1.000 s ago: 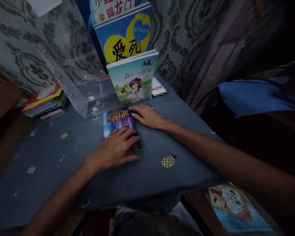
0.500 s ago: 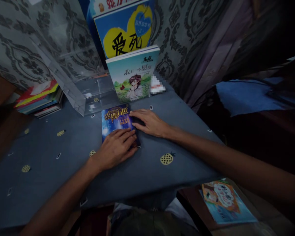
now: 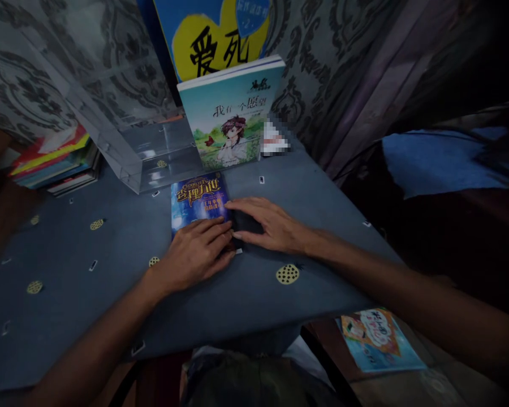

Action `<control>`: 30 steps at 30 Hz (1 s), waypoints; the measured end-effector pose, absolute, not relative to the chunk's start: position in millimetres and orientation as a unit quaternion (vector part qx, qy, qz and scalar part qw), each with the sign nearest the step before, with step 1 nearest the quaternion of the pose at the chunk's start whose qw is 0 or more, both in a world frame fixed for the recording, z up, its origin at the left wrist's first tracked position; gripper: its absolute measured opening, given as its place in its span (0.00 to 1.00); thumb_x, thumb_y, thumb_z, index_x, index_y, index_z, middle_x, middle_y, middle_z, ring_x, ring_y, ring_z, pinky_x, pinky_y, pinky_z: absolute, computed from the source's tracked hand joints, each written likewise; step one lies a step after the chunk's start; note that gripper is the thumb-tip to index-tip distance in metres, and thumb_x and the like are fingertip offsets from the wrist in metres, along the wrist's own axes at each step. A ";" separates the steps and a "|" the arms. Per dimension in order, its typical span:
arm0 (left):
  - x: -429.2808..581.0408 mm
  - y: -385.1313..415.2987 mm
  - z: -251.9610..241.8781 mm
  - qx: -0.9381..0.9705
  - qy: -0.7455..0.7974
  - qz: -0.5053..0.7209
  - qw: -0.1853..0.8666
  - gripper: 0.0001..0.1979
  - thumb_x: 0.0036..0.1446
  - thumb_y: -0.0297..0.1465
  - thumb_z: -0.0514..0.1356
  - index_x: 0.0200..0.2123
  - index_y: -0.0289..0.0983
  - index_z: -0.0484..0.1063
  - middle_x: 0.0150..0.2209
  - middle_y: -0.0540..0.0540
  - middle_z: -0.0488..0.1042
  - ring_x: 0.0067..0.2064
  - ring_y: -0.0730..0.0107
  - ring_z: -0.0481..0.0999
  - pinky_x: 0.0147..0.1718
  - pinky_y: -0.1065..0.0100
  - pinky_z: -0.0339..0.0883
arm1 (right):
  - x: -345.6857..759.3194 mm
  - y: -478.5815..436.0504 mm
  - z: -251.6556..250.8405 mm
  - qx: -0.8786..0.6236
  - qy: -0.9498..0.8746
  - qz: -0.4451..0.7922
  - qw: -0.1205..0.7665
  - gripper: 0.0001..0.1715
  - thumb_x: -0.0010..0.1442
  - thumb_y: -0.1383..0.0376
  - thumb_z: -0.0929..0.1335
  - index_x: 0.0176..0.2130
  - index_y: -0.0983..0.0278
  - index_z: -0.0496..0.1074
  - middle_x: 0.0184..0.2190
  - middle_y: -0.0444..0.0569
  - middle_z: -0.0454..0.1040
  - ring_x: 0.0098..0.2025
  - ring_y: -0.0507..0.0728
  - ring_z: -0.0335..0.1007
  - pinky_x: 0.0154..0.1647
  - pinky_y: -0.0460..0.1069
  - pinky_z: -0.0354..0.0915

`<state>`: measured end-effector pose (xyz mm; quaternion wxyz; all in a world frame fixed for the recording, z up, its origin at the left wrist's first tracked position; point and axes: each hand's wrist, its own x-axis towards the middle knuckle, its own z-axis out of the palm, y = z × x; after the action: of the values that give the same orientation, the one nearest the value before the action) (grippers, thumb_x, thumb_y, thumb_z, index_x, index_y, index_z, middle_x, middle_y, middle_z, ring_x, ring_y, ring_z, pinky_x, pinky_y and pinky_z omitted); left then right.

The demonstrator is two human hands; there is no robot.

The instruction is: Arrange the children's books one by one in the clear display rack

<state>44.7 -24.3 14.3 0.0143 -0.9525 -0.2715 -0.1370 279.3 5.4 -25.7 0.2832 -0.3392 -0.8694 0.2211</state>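
Note:
A dark blue book with gold lettering lies flat on the blue-grey tablecloth. My left hand rests flat on the book's near end, fingers stretched out and together. My right hand lies at the book's right edge, fingers extended toward the left hand, their tips hooked at the edge. Behind the flat book stands a light green book with a cartoon girl, leaning in a clear acrylic stand. A blue and yellow book stands behind that one.
A stack of colourful books sits at the table's far left. Patterned grey wallpaper backs the table. Another illustrated book lies on a lower surface at the bottom right. Dark furniture with blue cloth is on the right.
My right hand has slid from the book's far right corner down along its right edge toward me. The left hand has stayed on the near end. The view has tilted slightly downward.

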 end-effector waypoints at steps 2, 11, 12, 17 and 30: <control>43.8 -23.3 12.5 -0.951 -0.273 -0.145 0.002 0.16 0.69 0.38 0.54 0.50 0.34 0.75 0.53 0.39 0.79 0.57 0.55 0.76 0.53 0.54 0.74 | 280.2 5.5 -24.7 -0.330 -0.876 0.219 0.275 0.37 0.65 0.48 0.67 0.67 0.60 0.61 0.62 0.57 0.69 0.64 0.67 0.63 0.64 0.65 0.60; 40.8 -17.6 10.0 -0.946 -0.290 -0.127 -0.065 0.16 0.69 0.42 0.54 0.48 0.38 0.74 0.54 0.41 0.76 0.58 0.57 0.72 0.54 0.55 0.68 | 277.4 6.4 -24.7 -0.321 -0.888 0.213 0.252 0.45 0.61 0.44 0.70 0.69 0.57 0.57 0.60 0.56 0.70 0.62 0.68 0.64 0.62 0.66 0.62; 40.9 -17.1 9.9 -0.946 -0.289 -0.130 -0.068 0.15 0.69 0.41 0.54 0.47 0.38 0.74 0.54 0.41 0.76 0.57 0.57 0.72 0.54 0.56 0.67 | 277.6 6.8 -24.7 -0.320 -0.890 0.212 0.247 0.45 0.61 0.44 0.70 0.69 0.57 0.57 0.60 0.56 0.69 0.62 0.68 0.64 0.62 0.66 0.62; 40.7 -17.8 11.5 -0.943 -0.288 -0.140 -0.090 0.16 0.69 0.42 0.55 0.49 0.37 0.72 0.54 0.40 0.75 0.58 0.57 0.71 0.55 0.56 0.65 | 279.0 7.1 -23.0 -0.331 -0.890 0.212 0.231 0.45 0.61 0.46 0.71 0.69 0.57 0.57 0.61 0.58 0.68 0.62 0.68 0.64 0.61 0.66 0.63; 43.7 34.7 2.8 -0.913 -0.387 -0.117 -0.058 0.22 0.71 0.35 0.50 0.63 0.33 0.63 0.66 0.36 0.66 0.68 0.59 0.63 0.65 0.53 0.56 | 279.9 4.2 -24.0 -0.347 -0.884 0.213 0.231 0.58 0.60 0.43 0.70 0.74 0.55 0.38 0.63 0.60 0.66 0.63 0.69 0.64 0.61 0.67 0.64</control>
<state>43.7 34.7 2.8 -0.0584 -0.9127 -0.3872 -0.1173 279.9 4.2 -24.0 0.2306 -0.3467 -0.8838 0.2135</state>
